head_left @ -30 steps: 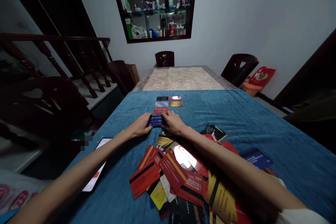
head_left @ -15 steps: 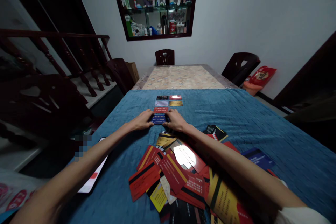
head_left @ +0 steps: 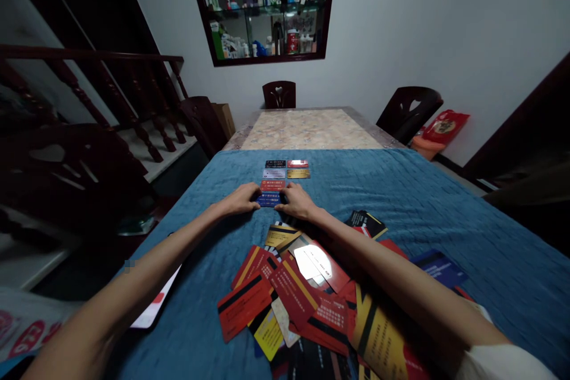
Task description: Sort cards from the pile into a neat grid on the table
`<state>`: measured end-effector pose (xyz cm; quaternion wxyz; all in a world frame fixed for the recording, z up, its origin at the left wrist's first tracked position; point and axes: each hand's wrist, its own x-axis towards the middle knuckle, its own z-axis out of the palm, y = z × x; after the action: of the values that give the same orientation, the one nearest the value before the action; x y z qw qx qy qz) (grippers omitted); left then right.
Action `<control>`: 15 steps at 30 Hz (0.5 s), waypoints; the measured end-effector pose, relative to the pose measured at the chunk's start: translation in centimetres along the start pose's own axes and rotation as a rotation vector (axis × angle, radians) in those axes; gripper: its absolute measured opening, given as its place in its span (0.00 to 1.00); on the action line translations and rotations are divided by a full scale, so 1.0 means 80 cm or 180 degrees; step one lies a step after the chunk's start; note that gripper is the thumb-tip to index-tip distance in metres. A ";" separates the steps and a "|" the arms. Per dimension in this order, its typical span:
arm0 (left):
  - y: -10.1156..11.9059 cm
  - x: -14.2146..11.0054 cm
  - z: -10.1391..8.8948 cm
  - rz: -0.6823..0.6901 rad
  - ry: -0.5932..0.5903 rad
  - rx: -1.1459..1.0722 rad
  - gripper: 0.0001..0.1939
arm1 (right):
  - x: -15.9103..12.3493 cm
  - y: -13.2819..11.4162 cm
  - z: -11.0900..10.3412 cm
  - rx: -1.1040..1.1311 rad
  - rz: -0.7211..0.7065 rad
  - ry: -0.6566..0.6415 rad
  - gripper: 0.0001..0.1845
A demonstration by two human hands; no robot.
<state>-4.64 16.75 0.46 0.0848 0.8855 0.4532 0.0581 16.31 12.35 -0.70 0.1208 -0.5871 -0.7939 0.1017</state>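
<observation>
Toward the near edge of the worktop point(head_left: 312, 129), which the frame cuts off, a heap of cards point(head_left: 294, 294), many overlapped, passes behind the right forearm point(head_left: 392, 267); the left forearm point(head_left: 146, 276) blocks part of a phone point(head_left: 154, 312) near the left edge. Midway between the side edges, the fingers of the left hand point(head_left: 243, 199) and right hand point(head_left: 297, 200) grasp a blue card point(head_left: 269, 199), partly covering its ends, with a red card point(head_left: 273, 186) and four further cards point(head_left: 274, 173), their print too small to read, lying beyond.

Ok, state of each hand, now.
Left hand: closed at the blue printed card's left edge, holding it.
Right hand: closed at the same card's right edge, holding it too.
</observation>
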 end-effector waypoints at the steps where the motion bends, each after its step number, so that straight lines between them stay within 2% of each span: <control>1: 0.000 0.000 0.000 -0.0003 0.0004 -0.0009 0.17 | 0.000 0.000 0.000 -0.0010 0.0001 -0.0007 0.26; 15: -0.006 -0.006 0.003 0.0024 0.0097 -0.0336 0.19 | 0.001 0.003 0.006 0.0008 0.0014 0.0081 0.22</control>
<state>-5.27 16.62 0.09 0.1242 0.8805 0.4474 0.0956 16.34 12.46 -1.25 0.1314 -0.5900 -0.7909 0.0954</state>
